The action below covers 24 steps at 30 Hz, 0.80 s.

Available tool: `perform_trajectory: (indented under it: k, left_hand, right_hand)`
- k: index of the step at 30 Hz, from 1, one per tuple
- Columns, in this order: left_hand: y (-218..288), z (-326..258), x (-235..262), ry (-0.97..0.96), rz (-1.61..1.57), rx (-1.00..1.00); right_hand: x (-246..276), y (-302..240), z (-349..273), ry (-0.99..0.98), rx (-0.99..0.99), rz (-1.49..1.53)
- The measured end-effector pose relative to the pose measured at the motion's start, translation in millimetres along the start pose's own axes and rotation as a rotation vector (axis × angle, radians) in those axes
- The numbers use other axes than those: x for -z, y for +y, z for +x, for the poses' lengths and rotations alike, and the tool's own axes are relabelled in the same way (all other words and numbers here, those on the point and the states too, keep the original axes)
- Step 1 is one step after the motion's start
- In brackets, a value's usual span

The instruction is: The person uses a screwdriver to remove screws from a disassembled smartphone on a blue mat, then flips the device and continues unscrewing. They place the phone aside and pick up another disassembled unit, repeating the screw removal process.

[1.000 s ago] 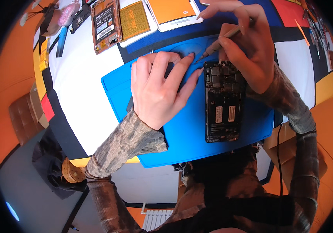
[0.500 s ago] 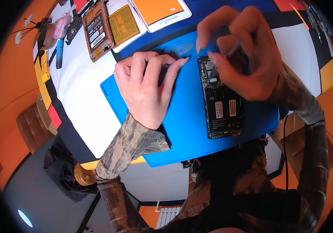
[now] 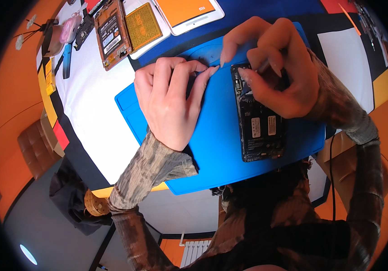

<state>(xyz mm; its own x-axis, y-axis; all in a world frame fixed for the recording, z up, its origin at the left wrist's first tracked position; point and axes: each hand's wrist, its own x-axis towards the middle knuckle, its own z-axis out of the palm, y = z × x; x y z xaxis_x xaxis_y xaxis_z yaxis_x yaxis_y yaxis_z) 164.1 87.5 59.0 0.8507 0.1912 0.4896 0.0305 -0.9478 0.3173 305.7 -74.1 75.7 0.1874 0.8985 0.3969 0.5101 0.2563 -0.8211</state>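
Observation:
A phone (image 3: 262, 131) with its back cover off lies on the blue work mat (image 3: 212, 153), its black inner frame and circuit parts exposed. Over its upper end hovers my right hand (image 3: 289, 72), thumb and forefinger apart, the other fingers curled. Nothing shows between them, and the hand hides the phone's upper right part. My left hand (image 3: 169, 101) rests on the mat left of the phone, fingers bent, with thumb and forefinger tips brought together. Whatever they may pinch cannot be made out.
Beyond the mat lie an opened phone body with a battery (image 3: 111, 38), a gold-coloured panel (image 3: 143, 28) and a white-framed tablet (image 3: 187, 13). At the left are a blue-handled tool (image 3: 67, 61) and a yellow box (image 3: 49, 77). A white sheet (image 3: 343, 58) lies right.
My right hand has moved slightly left and down over the phone's upper end, and its fingers have shifted. The left hand has hardly moved.

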Motion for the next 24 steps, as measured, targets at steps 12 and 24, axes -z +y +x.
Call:
perform_trajectory:
  k: [12,24]
  left_hand:
    - [-1.4,-1.9,0.9,-0.001,-0.034,-0.009]
    - [2.4,-0.3,1.8,0.0,-0.02,-0.01]
  right_hand:
    - [-5.8,-9.8,7.1,-0.001,0.281,-0.327]
    - [0.4,-11.2,-1.1,-0.098,0.324,-0.306]
